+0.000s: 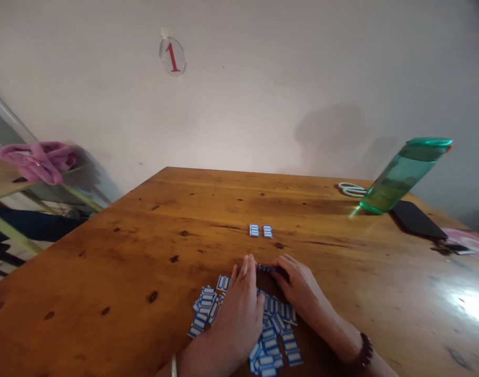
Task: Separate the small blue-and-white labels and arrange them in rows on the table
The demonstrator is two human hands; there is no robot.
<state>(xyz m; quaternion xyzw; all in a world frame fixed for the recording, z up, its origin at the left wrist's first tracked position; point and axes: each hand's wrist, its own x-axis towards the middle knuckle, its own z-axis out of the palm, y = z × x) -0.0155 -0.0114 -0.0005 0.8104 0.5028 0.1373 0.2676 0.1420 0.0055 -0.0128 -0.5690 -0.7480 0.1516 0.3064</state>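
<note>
Small blue-and-white rectangular pieces (290, 345) lie in a loose, overlapping heap under and around my hands. My left hand (241, 314) reaches over the heap with its fingers stretched out together, and the fingertips are at the left end of a short dark row of small pieces (265, 268). At the row's right end, my right hand (304, 285) has its thumb and curled fingers closed on it. Farther up the table sit two small, neat groups of the same pieces, a left group (254, 230) and a right group (267, 231), with a narrow gap between them.
The wooden table (125, 262) runs back to a pale wall. At the right are a green bottle (404, 175), a white looped cable (351, 189), a dark phone-like slab (418, 220) and a pink round mat (469, 243). A pink cloth (41, 159) lies at the left.
</note>
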